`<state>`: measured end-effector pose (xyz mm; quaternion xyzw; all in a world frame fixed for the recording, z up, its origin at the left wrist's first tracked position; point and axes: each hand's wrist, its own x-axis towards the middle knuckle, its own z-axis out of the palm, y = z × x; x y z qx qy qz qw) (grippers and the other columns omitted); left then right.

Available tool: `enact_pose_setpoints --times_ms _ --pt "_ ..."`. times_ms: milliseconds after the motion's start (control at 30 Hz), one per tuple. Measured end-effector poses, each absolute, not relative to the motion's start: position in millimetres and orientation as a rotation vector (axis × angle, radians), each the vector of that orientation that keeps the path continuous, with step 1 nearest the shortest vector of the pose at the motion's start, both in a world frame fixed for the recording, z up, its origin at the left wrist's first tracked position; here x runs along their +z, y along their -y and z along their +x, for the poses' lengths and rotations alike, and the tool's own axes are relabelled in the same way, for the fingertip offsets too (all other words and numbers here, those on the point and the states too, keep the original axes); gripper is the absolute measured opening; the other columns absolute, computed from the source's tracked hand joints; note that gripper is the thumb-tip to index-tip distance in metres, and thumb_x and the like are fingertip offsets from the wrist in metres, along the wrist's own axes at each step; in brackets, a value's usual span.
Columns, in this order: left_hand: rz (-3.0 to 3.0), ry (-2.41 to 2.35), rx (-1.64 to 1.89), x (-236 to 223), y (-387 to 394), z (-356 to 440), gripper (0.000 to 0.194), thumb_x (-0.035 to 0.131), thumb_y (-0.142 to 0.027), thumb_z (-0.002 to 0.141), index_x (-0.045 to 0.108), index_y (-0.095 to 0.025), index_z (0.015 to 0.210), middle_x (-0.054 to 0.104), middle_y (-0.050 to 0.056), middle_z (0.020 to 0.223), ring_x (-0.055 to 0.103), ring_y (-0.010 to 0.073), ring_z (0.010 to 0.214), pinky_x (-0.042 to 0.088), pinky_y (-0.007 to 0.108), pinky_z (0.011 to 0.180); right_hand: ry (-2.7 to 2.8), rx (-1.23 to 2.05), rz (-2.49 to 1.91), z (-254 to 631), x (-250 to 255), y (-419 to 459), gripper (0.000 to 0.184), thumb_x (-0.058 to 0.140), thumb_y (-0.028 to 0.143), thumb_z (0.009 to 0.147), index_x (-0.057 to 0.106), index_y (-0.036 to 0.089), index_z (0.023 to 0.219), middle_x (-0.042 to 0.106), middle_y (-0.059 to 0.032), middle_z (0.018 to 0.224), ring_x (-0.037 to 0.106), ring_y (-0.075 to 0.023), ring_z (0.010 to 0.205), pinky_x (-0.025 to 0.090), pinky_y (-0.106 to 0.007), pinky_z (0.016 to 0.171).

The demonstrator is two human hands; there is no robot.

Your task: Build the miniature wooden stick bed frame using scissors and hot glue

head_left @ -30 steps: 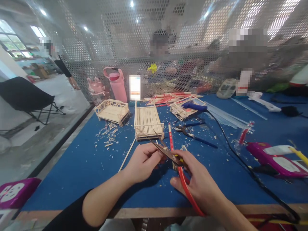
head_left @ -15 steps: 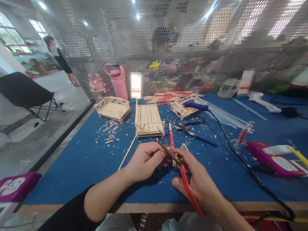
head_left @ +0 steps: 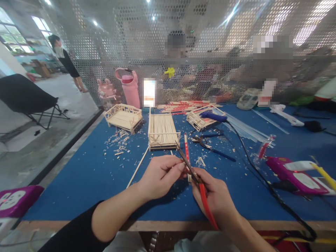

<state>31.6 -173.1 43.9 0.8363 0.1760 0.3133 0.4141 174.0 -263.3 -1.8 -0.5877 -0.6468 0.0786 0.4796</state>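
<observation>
My right hand [head_left: 216, 192] is wrapped round the red handles of a pair of scissors [head_left: 202, 197], whose blades point up and away from me, pressed together. My left hand [head_left: 162, 176] pinches thumb against fingers right beside the blades; whatever it holds is too small and hidden to name. Just beyond the hands lies a stick with a red printed wrapper [head_left: 186, 147]. Past the scissor tips sits a small bed-like frame [head_left: 162, 129] built of wooden sticks. A loose wooden stick [head_left: 138, 168] lies left of my left hand.
Two more stick models, one left [head_left: 123, 119] and one right [head_left: 201, 119], stand farther back. A blue glue gun [head_left: 214, 116] rests on the right one, its cord trailing toward me. Pliers [head_left: 202, 141], a purple power strip [head_left: 294, 171] and a pink bottle [head_left: 130, 89] are around.
The scissor blades have gone from open to closed, and my right hand has tightened on the handles. My left hand stays nearly in place, still pinching.
</observation>
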Motion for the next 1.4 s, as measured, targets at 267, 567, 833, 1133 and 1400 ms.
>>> enact_pose_setpoints --times_ms 267,567,833,1133,1400 --pt "1.848 -0.573 0.732 40.8 169.7 34.4 0.035 0.046 -0.04 0.086 0.06 -0.014 0.068 0.059 0.002 0.062 0.053 0.0099 0.056 0.044 0.021 0.054 1.181 0.443 -1.658 174.9 25.0 267.2 0.02 0.052 0.038 0.079 0.06 0.022 0.089 0.053 0.004 0.052 0.047 -0.0104 0.042 0.04 -0.02 0.039" --pt "2.501 -1.006 0.247 40.5 139.6 25.1 0.027 0.05 -0.033 0.084 0.068 -0.017 0.073 0.067 0.004 0.07 0.055 0.0136 0.061 0.034 0.023 0.056 1.324 0.348 -1.939 228.4 19.5 266.1 0.042 0.06 0.05 0.069 0.062 0.019 0.098 0.065 -0.0011 0.067 0.06 -0.0167 0.058 0.048 -0.026 0.055" --pt "2.498 -1.177 0.09 40.4 132.5 22.9 0.019 0.06 -0.035 0.077 0.07 -0.02 0.082 0.07 0.003 0.079 0.061 0.0185 0.072 0.036 0.025 0.06 1.359 0.311 -2.048 245.3 -3.7 283.1 0.044 0.06 0.053 0.07 0.063 0.02 0.099 0.07 -0.0036 0.074 0.065 -0.02 0.065 0.05 -0.027 0.058" --pt "2.485 -1.236 0.135 41.8 123.7 12.5 0.019 0.054 -0.02 0.078 0.069 -0.017 0.09 0.07 0.006 0.087 0.062 0.0185 0.078 0.041 0.026 0.068 1.337 0.275 -2.049 241.0 -1.5 283.2 0.04 0.062 0.049 0.069 0.064 0.022 0.098 0.072 -0.0033 0.076 0.067 -0.0208 0.065 0.05 -0.026 0.055" --pt "2.453 -1.224 -0.121 49.8 128.2 7.4 0.014 0.065 -0.026 0.069 0.067 -0.02 0.081 0.067 0.002 0.074 0.058 0.0158 0.064 0.033 0.023 0.054 1.317 0.262 -2.11 241.4 1.2 280.6 0.042 0.061 0.051 0.068 0.065 0.021 0.098 0.073 -0.0045 0.079 0.069 -0.0236 0.07 0.051 -0.028 0.056"
